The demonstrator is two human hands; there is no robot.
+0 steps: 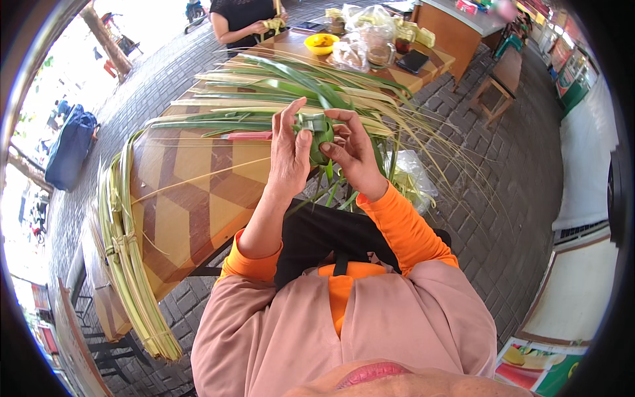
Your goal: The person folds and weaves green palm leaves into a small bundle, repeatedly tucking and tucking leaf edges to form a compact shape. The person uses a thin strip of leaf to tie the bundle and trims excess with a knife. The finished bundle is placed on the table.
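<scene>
Between my two hands is a small woven pouch of green palm leaf (317, 130), held above the table's near edge. My left hand (290, 154) grips its left side, thumb on the front and fingers raised behind. On the other side, my right hand (354, 154) pinches the weave between thumb and curled fingers. Loose green leaf ends hang below the pouch. Just behind the hands, long green and pale yellow palm leaf strips (223, 101) lie spread across the patterned wooden table (198, 198). A red-handled tool (248, 135), perhaps a knife, lies partly hidden by my left hand.
A tied bundle of palm leaves (119, 238) hangs over the table's left end. Farther back are a yellow bowl (321, 44), a glass mug (381, 49) and a black phone (412, 60). Another person (243, 25) handles leaf strips across the table. A plastic bag (412, 173) sits low at right.
</scene>
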